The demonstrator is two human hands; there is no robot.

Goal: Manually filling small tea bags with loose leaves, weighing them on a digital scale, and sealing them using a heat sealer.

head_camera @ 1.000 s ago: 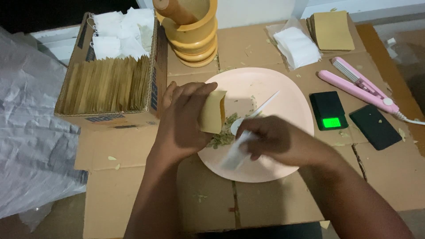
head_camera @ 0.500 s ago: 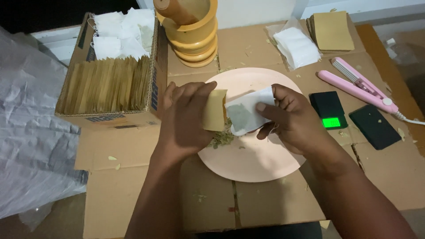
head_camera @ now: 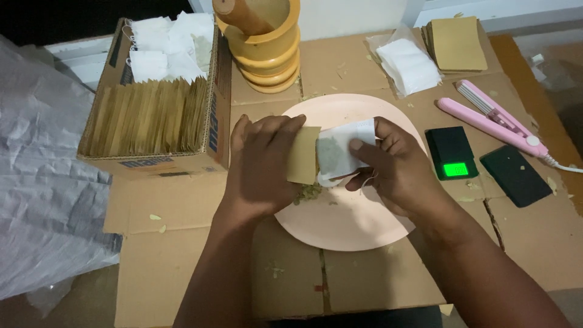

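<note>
A small white tea bag (head_camera: 337, 155), thin and soft with dark bits showing through it, sits over the middle of a round pink plate (head_camera: 346, 225), held up between two hands. The right hand (head_camera: 395, 167) pinches the tea bag tight with thumb and fingers, and one end of the bag goes into a flat brown paper envelope (head_camera: 303, 156). The left hand (head_camera: 262, 167) is closed around that envelope, with the fingers curled over its top edge. Under the hands a little heap of dry green leaves (head_camera: 308, 193) lies on the smooth plate. The plate rests on flat brown cardboard (head_camera: 285, 276) with a few leaf crumbs on it. At 3 o'clock from the plate is a small black scale (head_camera: 450, 152) with a glowing green screen, and just past it a flat black lid (head_camera: 515, 175). At 2 o'clock lies a long pink sealing tool (head_camera: 493, 118) with a white cord. At 1 o'clock there is a pile of white tea bags (head_camera: 408, 64) and a stack of brown envelopes (head_camera: 456, 44). At 12 o'clock stands a chunky yellow wooden bowl with a wooden stick (head_camera: 264, 39) in it. At 10 o'clock an open cardboard box (head_camera: 155, 112) holds rows of brown envelopes and some white bags. At 9 o'clock is crinkly grey plastic (head_camera: 42, 194).
</note>
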